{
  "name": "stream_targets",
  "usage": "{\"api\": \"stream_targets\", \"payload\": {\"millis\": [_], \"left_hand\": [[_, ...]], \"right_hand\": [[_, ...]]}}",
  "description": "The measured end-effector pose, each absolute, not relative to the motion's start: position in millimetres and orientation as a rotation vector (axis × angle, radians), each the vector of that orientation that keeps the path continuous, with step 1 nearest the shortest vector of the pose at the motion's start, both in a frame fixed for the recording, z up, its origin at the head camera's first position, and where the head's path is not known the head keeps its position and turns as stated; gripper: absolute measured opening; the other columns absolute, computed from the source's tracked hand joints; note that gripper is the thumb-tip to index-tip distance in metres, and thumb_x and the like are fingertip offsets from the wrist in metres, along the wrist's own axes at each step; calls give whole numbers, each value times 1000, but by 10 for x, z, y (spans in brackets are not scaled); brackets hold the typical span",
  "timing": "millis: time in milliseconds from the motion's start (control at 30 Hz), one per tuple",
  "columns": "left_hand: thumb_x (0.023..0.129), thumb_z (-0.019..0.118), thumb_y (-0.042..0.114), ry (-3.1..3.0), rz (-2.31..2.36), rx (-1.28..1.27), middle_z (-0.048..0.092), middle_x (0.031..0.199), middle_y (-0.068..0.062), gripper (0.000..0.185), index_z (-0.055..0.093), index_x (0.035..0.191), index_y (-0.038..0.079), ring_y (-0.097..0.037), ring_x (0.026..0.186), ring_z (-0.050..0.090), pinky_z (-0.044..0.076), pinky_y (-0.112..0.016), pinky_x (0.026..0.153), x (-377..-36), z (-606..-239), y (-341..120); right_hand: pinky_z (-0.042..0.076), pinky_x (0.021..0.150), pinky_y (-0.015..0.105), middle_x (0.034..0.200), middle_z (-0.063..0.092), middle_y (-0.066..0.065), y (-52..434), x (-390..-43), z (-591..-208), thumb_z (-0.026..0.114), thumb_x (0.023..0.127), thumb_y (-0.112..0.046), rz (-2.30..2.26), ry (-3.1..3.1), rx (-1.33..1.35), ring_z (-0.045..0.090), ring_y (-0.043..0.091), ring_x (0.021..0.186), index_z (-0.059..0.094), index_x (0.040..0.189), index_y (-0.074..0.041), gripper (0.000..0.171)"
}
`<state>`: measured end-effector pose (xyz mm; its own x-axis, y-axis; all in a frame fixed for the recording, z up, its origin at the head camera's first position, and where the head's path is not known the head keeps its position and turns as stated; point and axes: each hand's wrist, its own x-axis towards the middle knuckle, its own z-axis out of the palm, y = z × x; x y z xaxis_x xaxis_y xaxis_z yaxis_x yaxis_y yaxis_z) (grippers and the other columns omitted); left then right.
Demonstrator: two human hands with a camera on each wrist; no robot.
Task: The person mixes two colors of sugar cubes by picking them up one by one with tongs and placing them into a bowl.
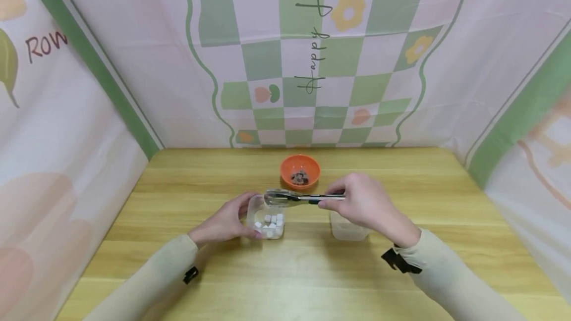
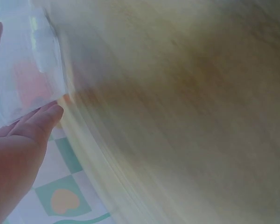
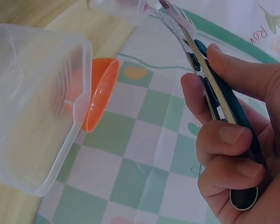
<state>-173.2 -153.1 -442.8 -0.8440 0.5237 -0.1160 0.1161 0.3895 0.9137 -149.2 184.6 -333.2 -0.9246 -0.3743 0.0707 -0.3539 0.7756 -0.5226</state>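
My left hand (image 1: pixel 225 219) holds a small clear plastic container (image 1: pixel 254 207) by its side, thumb at the near edge and fingers behind. Several small white cubes (image 1: pixel 271 224) lie in it. In the left wrist view, the fingers (image 2: pixel 49 116) press along the container's wall (image 2: pixel 28 60). My right hand (image 1: pixel 366 199) grips metal tongs (image 1: pixel 308 198) with dark handle parts. The tongs' head reaches over the container's far edge, above the cubes. In the right wrist view, fingers curl round the tongs (image 3: pixel 196 51); whether their tips hold anything is unclear.
An orange bowl (image 1: pixel 289 165) with dark brown pieces (image 1: pixel 299 177) stands behind the tongs. A second clear plastic container (image 1: pixel 350 232) sits below my right hand, partly hidden by it; its contents are unclear. A patterned cloth (image 1: pixel 258 58) hangs behind the wooden table (image 1: pixel 303 281).
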Motion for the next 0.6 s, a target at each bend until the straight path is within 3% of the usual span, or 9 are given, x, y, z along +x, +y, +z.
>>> {"api": "stream_targets", "payload": {"millis": [600], "left_hand": [[79, 95, 14, 2308, 1413, 558, 47, 159, -18, 105, 32, 161, -2, -37, 146, 44, 35, -49, 120, -1750, -4448, -1544]], "right_hand": [[36, 48, 31, 76, 73, -7, 2208, -1711, -3258, 86, 89, -36, -941, 3067, -381, 49, 16, 53, 86, 95, -15, 22]]}}
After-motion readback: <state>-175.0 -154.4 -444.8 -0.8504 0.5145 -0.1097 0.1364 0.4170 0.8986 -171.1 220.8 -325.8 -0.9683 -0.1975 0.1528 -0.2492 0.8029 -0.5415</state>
